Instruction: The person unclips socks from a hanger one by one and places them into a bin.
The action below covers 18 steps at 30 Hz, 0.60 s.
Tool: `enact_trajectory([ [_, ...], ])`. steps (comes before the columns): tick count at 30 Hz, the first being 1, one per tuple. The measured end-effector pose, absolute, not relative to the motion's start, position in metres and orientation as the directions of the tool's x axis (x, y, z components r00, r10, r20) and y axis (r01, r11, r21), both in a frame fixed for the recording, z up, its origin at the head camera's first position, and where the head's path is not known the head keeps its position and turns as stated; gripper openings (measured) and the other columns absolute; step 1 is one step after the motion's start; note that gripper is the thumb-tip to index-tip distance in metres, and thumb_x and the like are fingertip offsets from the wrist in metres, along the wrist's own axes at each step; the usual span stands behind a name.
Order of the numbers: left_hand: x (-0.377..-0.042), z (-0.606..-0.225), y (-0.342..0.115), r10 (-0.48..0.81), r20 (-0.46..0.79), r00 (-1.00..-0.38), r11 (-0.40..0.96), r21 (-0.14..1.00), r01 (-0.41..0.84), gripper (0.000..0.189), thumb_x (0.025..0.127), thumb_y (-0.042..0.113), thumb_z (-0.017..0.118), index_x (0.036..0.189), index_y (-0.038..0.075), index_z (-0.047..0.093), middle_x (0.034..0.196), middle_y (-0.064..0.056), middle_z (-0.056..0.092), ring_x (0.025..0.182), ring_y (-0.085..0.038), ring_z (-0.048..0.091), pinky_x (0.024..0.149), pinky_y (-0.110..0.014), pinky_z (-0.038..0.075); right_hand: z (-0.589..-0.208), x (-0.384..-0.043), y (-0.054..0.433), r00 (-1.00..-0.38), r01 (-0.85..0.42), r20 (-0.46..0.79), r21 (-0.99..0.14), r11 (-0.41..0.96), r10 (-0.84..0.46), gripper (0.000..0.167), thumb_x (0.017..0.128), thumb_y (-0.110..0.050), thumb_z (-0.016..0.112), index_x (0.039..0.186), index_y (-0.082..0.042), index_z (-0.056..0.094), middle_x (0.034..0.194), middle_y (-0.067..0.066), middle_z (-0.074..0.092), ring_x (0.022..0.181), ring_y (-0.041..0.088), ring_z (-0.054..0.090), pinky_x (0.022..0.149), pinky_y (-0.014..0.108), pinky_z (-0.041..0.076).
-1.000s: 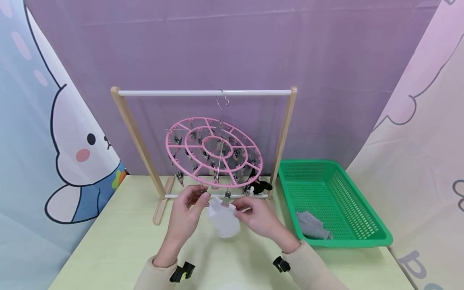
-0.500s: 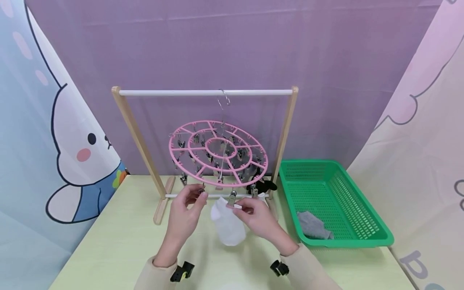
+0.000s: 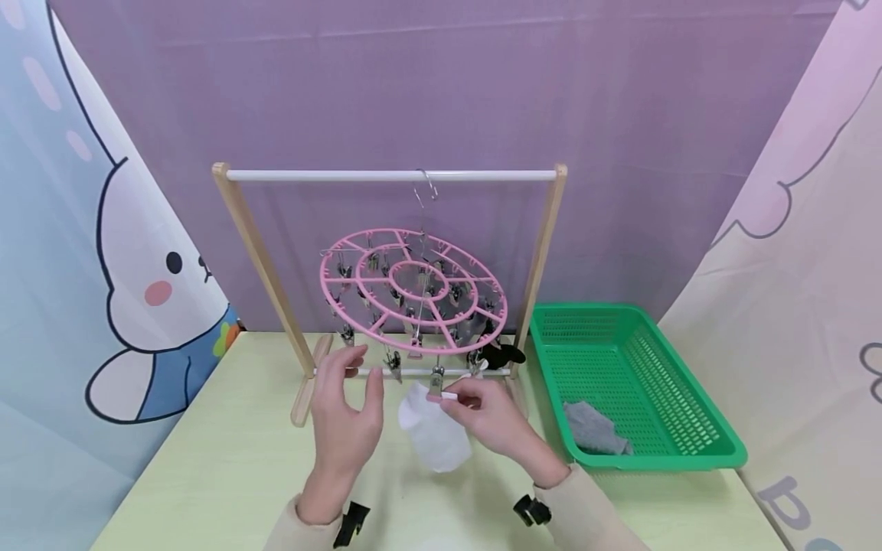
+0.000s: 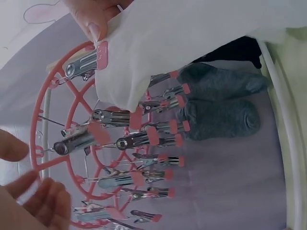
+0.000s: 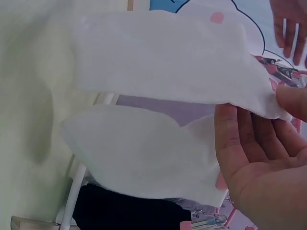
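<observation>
A white sock [image 3: 437, 435] hangs from a metal clip [image 3: 437, 380] at the front rim of the round pink sock hanger [image 3: 375, 333]. My right hand [image 3: 492, 413] pinches the sock's cuff beside that clip, thumb against fingers. To the left, my left hand [image 3: 347, 417] holds nothing, its thumb and fingers spread near a bare clip [image 3: 393, 366]. A second white sock [image 5: 144, 148] hangs just behind the pinched one in the right wrist view. Grey socks [image 4: 220, 120] and a black sock [image 3: 501, 356] hang farther round the hanger.
The hanger hooks onto the white bar [image 3: 331, 177] of a small wooden-legged rack [image 3: 258, 260]. On the right stands a green basket [image 3: 689, 461] with a grey cloth piece [image 3: 596, 428] inside. A purple curtain [image 3: 386, 84] backs the pale table [image 3: 200, 459].
My left hand has let go of a clip at the rim and drawn back to the left, its fingers spreading. The hanger has swung a little. My right hand keeps pinching the white sock.
</observation>
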<state>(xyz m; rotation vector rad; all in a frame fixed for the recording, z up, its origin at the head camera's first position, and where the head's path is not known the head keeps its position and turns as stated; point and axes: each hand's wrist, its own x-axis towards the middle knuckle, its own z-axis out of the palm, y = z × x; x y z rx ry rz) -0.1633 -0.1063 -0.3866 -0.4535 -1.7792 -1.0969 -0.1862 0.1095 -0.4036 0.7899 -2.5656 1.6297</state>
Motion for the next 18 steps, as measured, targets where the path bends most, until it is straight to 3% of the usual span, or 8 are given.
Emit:
enact_trajectory([
  [3,-0.162,-0.385,-0.104,-0.061,0.932,-0.357,0.551,0.330,0.767,0.016,0.088,0.002,0.063,0.102,-0.003,0.070,0.094,-0.013,0.070,0.086,-0.026,0.064,0.080,-0.030,0.052,-0.403,-0.185,0.108,-0.869,-0.415,0.262,-0.848,0.329,-0.420,0.016,0.097,-0.015,0.069,0.106,-0.003,0.075,0.096,0.005,0.072,0.082,0.014,0.064,0.072,0.027,0.055],
  [5,-0.160,-0.385,-0.099,0.014,0.936,-0.352,0.559,0.284,0.779,0.012,0.088,0.005,0.063,0.096,0.000,0.071,0.090,-0.009,0.071,0.082,-0.025,0.066,0.078,-0.030,0.054,-0.403,-0.184,0.110,-0.865,-0.420,0.265,-0.847,0.325,-0.427,0.016,0.097,-0.015,0.068,0.106,-0.003,0.075,0.096,0.005,0.072,0.082,0.013,0.064,0.072,0.026,0.055],
  [13,-0.157,-0.388,-0.084,0.162,0.814,-0.559,0.641,0.343,0.686,0.023,0.090,0.013,0.072,0.110,0.002,0.070,0.104,-0.009,0.073,0.098,-0.026,0.069,0.083,-0.041,0.059,-0.403,-0.183,0.112,-0.847,-0.442,0.273,-0.839,0.318,-0.456,0.015,0.099,-0.016,0.067,0.104,-0.005,0.075,0.089,0.001,0.070,0.075,0.010,0.060,0.067,0.025,0.053],
  [18,-0.162,-0.385,-0.077,0.182,0.662,-0.727,0.587,0.520,0.621,0.036,0.096,0.021,0.070,0.128,0.003,0.065,0.113,-0.009,0.071,0.104,-0.025,0.067,0.088,-0.045,0.056,-0.404,-0.183,0.114,-0.838,-0.453,0.284,-0.837,0.307,-0.466,0.016,0.099,-0.015,0.067,0.107,-0.005,0.075,0.091,0.002,0.071,0.078,0.011,0.063,0.071,0.026,0.055],
])
